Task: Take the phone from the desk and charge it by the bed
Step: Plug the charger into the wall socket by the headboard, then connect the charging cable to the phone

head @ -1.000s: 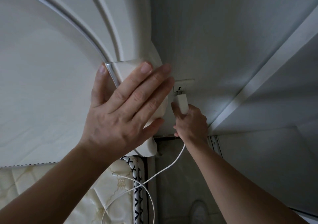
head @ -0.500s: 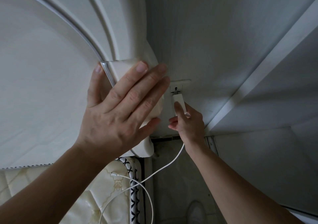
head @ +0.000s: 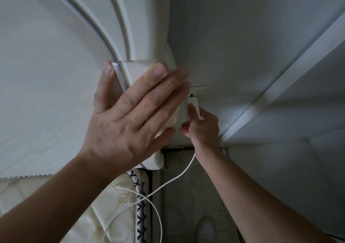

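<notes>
Charger plug (head: 192,106), white, sits at centre frame against the wall socket (head: 197,90), with only the socket's upper edge and one dark hole visible above it. Right hand (head: 202,126), just below and right of centre, is closed around the plug, thumb lying along its front face and the other fingers curled behind; whether the plug is fully seated cannot be told. White cable (head: 174,179) leaves the underside of this hand, runs down and left, and loops across the lower centre of the frame, crossing itself near the mattress edge; its free connector end (head: 121,187) lies on the cream quilted mattress (head: 104,214) at lower left. Phone is not visible in this view. Left hand (head: 130,119), large in centre-left frame, is spread open and pressed flat against the end post of the white headboard (head: 56,65), fingers extended toward the socket and gripping nothing. Headboard's curved moulding arcs across the upper left. Black-and-white patterned piping (head: 139,205) borders the mattress. Grey wall (head: 252,46) fills the upper right, crossed by a pale diagonal strip (head: 280,86). Tiled floor (head: 186,214) shows at lower centre.
</notes>
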Motion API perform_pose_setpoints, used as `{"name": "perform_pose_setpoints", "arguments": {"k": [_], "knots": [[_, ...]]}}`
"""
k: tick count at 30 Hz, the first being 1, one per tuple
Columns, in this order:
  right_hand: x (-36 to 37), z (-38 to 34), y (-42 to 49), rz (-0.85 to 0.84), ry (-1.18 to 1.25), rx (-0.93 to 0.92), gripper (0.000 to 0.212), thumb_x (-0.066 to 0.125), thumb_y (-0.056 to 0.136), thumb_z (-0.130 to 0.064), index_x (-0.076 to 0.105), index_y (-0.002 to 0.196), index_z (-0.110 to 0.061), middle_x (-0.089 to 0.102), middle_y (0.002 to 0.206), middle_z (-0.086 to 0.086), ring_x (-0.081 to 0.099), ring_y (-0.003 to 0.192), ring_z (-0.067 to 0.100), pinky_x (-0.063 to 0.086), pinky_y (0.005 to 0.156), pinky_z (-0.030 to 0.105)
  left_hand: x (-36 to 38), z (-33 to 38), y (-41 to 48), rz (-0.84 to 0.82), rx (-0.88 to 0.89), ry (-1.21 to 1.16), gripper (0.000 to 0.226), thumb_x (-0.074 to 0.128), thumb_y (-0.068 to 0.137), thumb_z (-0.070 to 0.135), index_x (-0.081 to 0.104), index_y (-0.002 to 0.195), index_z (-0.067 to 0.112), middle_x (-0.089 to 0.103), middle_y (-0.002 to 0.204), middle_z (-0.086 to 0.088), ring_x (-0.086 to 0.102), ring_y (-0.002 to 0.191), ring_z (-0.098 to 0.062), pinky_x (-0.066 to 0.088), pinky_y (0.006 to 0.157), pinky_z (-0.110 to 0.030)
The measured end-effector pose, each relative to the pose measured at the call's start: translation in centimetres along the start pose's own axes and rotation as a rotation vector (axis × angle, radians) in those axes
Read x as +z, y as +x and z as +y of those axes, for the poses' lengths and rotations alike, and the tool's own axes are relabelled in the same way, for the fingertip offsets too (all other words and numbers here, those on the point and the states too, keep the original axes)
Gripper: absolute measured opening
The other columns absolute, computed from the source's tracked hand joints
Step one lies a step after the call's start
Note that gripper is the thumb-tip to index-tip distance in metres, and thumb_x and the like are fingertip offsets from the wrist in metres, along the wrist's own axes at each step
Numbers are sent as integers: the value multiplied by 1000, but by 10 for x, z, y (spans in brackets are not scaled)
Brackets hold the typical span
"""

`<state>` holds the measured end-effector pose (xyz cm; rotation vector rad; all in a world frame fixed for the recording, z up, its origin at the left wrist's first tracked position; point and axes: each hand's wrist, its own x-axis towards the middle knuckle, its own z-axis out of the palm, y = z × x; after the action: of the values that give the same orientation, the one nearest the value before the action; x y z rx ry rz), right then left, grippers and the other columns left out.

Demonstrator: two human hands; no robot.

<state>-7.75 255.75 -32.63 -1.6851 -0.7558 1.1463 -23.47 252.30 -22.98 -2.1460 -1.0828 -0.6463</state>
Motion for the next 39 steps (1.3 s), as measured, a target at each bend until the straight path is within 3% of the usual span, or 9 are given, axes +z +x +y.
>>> {"name": "perform_pose_setpoints", "arguments": {"k": [3,8,14,17,22,25,28,33,39], "knots": [[0,-5,-1,1,6,17,21,59,96,-37,69,84,-23,70,62,7,73,53,20,64,64,37,0,-1,1,-11,-3,-1,64,67,93,39,45,148,15,34,155,1,12,152,-13,7,120,-53],[4,-10,-2,23,26,68,29,59,96,-37,63,69,-28,74,63,11,74,53,20,64,72,46,-1,-2,0,-18,5,-6,65,66,93,40,42,149,15,33,156,0,11,153,-14,4,120,-51],[2,-11,1,2,7,87,24,59,95,-42,60,71,-35,75,69,9,74,54,19,64,72,39,1,-2,-1,-19,16,7,67,67,92,39,43,149,15,32,157,0,10,153,-15,2,121,-51],[0,-10,3,-24,27,126,20,61,92,-45,69,97,-27,76,71,10,74,56,21,61,64,32,-1,0,-2,-40,1,17,66,66,93,39,42,150,15,31,157,0,9,153,-15,3,120,-52],[-14,-19,16,-217,-249,163,59,55,90,-59,56,129,-14,78,74,6,75,56,21,62,75,39,-14,1,-1,-181,23,-1,73,63,94,40,30,155,14,19,162,-1,0,153,-16,1,120,-55],[-27,-31,14,-307,-623,23,65,44,86,-72,54,123,-19,77,94,4,76,76,25,58,86,44,-36,7,-7,-269,2,-130,81,67,92,36,23,156,14,13,165,-4,7,153,-21,6,121,-59],[-39,-38,-4,-178,-949,-204,67,40,88,-69,47,135,-23,67,119,8,64,109,33,51,90,42,-59,13,-37,-307,-102,-253,74,65,93,35,29,153,14,21,163,-5,20,152,-24,14,121,-58],[-51,-17,-67,60,-996,-809,35,58,88,-34,65,110,-9,62,99,16,61,88,38,49,65,41,-82,11,-135,-493,-499,-365,69,65,87,40,44,147,15,45,154,-2,41,142,-22,35,113,-56],[-27,52,-130,-272,-1092,-976,27,54,87,-32,64,103,-12,62,88,7,58,82,28,49,71,43,-95,33,-254,-738,-841,-388,63,57,87,48,50,140,16,57,141,-2,57,124,-24,47,101,-53]]}}
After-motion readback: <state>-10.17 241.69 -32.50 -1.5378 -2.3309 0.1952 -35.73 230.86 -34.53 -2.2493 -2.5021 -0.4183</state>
